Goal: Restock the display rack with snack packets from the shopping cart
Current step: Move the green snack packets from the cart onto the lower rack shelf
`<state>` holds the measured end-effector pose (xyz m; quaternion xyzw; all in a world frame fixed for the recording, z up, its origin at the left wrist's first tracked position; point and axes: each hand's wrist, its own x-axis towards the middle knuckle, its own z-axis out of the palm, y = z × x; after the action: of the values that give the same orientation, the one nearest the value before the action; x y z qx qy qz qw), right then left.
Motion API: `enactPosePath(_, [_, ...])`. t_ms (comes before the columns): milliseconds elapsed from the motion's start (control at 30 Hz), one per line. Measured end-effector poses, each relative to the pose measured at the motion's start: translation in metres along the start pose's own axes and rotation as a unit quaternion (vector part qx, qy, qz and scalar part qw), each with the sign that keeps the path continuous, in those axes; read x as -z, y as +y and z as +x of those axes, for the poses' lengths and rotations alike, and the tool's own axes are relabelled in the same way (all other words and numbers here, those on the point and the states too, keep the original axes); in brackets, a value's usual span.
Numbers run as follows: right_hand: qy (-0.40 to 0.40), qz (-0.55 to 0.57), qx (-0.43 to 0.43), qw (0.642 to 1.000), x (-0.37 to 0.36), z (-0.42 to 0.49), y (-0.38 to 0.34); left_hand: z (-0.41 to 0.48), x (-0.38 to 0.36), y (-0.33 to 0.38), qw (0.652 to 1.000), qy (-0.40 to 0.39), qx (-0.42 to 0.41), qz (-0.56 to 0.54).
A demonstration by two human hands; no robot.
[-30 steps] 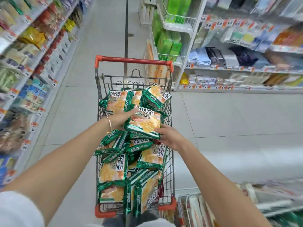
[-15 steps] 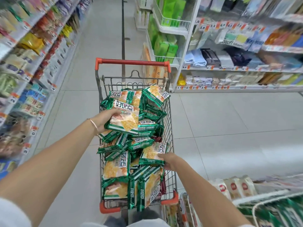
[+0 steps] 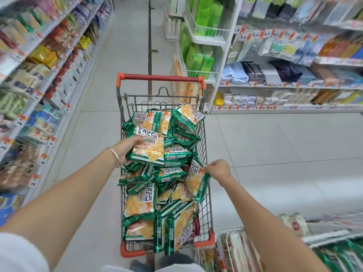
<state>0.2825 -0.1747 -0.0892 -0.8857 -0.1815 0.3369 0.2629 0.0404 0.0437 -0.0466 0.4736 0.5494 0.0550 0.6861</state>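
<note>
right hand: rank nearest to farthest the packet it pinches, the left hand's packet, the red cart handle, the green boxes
From the right hand:
1. Pinched packet, right side.
2. Packet in the left hand, left side.
3. Red cart handle, far end.
4. Green boxes, rack beyond.

Glossy, crinkled foil-look film on snack packets [image 3: 149, 152]; shopping cart [image 3: 163, 103] bare grey metal wire, handle [image 3: 161, 77] matt orange plastic; floor [image 3: 255, 144] smooth pale tile, slight sheen; bracelet [image 3: 115, 154] shiny metal; sleeve [image 3: 15, 254] white soft-looking cloth.
</note>
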Motion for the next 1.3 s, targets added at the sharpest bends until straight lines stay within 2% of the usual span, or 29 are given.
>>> enactPosePath(67, [-0.016,0.021,0.027,0.999,0.022,-0.003,-0.015,0.000,-0.002,0.001,1.000,-0.001,-0.007,0.005])
enactPosePath(167, [-0.053,0.133,0.065,0.988,0.057,-0.007,-0.036,-0.002,-0.002,0.003,1.000,-0.006,-0.010,0.004])
enactPosePath(267, [-0.121,0.242,0.105,0.957,0.081,-0.006,-0.053,-0.006,-0.004,0.007,1.000,-0.012,-0.006,0.002])
enactPosePath(367, [-0.177,0.328,0.102,0.922,0.070,-0.001,-0.065,-0.017,-0.015,0.013,0.998,-0.059,-0.001,-0.016])
enactPosePath(567, [-0.197,0.412,0.061,0.888,0.014,-0.015,-0.080,-0.035,-0.031,0.012,0.993,-0.115,-0.006,0.026])
enactPosePath(700, [-0.134,0.441,0.041,0.886,-0.008,-0.036,-0.080,-0.053,-0.038,0.005,0.987,-0.146,-0.022,0.056])
enactPosePath(767, [-0.126,0.447,0.027,0.885,-0.011,-0.052,-0.072,-0.062,-0.036,0.003,0.986,-0.145,-0.038,0.067])
enactPosePath(867, [-0.193,0.388,0.003,0.901,-0.017,-0.082,-0.053,-0.071,-0.033,-0.001,0.984,-0.146,-0.058,0.083])
enactPosePath(933, [-0.233,0.412,-0.001,0.881,-0.021,-0.105,-0.042,-0.085,-0.037,-0.005,0.979,-0.165,-0.073,0.095])
enactPosePath(1067, [-0.180,0.450,-0.017,0.875,-0.027,-0.149,-0.016,-0.114,-0.047,-0.017,0.959,-0.207,-0.095,0.170])
enactPosePath(1167, [-0.103,0.488,-0.041,0.866,-0.026,-0.181,0.011,-0.146,-0.063,-0.029,0.905,-0.290,-0.137,0.281])
enactPosePath(1300, [-0.048,0.529,-0.062,0.845,-0.010,-0.239,0.054,-0.183,-0.097,-0.044,0.872,-0.366,-0.097,0.310])
